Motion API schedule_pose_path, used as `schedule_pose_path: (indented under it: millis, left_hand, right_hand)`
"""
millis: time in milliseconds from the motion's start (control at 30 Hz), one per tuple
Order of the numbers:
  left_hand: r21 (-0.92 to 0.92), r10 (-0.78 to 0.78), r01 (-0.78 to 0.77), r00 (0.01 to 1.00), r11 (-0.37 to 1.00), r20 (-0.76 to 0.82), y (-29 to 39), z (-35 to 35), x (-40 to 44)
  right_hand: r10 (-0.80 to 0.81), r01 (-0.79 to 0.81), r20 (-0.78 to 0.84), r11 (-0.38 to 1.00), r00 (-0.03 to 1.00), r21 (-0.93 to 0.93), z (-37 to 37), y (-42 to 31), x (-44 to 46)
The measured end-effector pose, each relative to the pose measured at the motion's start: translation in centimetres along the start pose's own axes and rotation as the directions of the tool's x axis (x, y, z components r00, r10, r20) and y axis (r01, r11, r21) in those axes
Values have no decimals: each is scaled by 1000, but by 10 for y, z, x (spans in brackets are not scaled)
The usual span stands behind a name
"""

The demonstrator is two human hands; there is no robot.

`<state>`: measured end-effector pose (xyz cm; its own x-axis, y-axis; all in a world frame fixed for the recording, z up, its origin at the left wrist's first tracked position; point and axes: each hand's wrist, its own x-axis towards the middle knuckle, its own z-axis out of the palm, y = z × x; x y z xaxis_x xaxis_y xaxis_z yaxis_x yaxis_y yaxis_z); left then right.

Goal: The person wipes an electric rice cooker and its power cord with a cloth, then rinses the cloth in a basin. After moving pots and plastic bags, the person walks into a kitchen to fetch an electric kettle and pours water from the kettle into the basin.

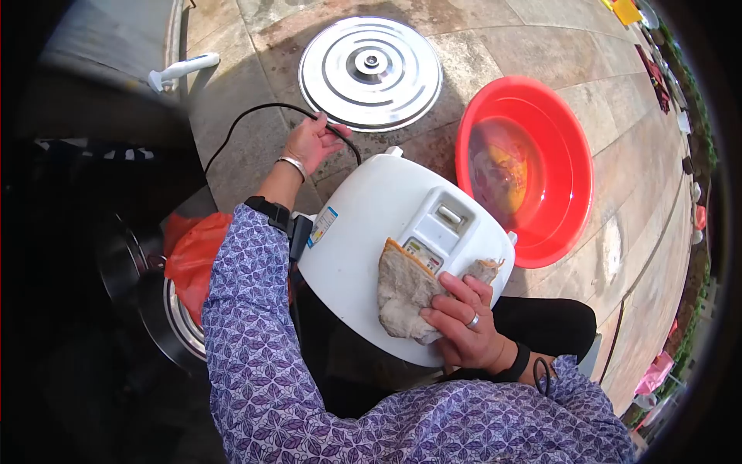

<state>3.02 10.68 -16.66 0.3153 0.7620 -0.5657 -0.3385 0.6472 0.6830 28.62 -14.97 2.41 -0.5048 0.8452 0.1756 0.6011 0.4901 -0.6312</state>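
Under the curled right hand (468, 323) gripping soft grey cloth (403, 294) sits a rounded white plastic appliance (367, 209), likely stiff, slick, best held by its edges; the half-open left hand (311, 145) loosely holds thin black cord (246, 114).

Large brownish floor tiles (541, 54), stained darker at the far side, lie in bright sunlight. A grey panel (116, 35) stands far left; deep shadow covers near left; greenery (702, 294) edges the right.
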Motion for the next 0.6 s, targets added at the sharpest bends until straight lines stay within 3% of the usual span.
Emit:
schedule_pose_path:
  millis: [67,133,200,267,300,333,400,533,600]
  left_hand:
    - [-35,51,-53,997,998,-60,14,8,-16]
    - [-146,230,-235,972,961,-47,32,-6,-28]
    - [-84,283,-284,959,955,-25,50,-11,-49]
    - [168,271,-251,957,953,-107,52,0,-82]
    - [236,154,-119,978,965,-139,39,5,-99]
    - [251,177,-137,974,958,-142,33,10,-117]
    - [287,37,7,988,958,-149,20,15,-146]
    - [236,11,21,991,972,-135,-27,-1,-172]
    - [136,258,-251,965,958,-41,-62,-17,-169]
  right_hand:
    - [-3,3,-14,1000,1000,5,1,1,-2]
    - [-12,12,-35,1000,999,17,1,0,-4]
    - [0,0,-40,1000,999,17,1,0,-3]
    - [-12,14,-52,999,999,39,-1,-3,-4]
    - [-3,6,-60,999,998,44,-1,-3,-5]
    - [3,0,-69,999,998,46,1,-2,-5]
    - [-9,14,-112,999,994,49,4,-3,-5]
    - [-26,28,-229,1000,973,7,13,-6,-8]
    - [-14,31,-303,998,953,53,19,-3,-10]
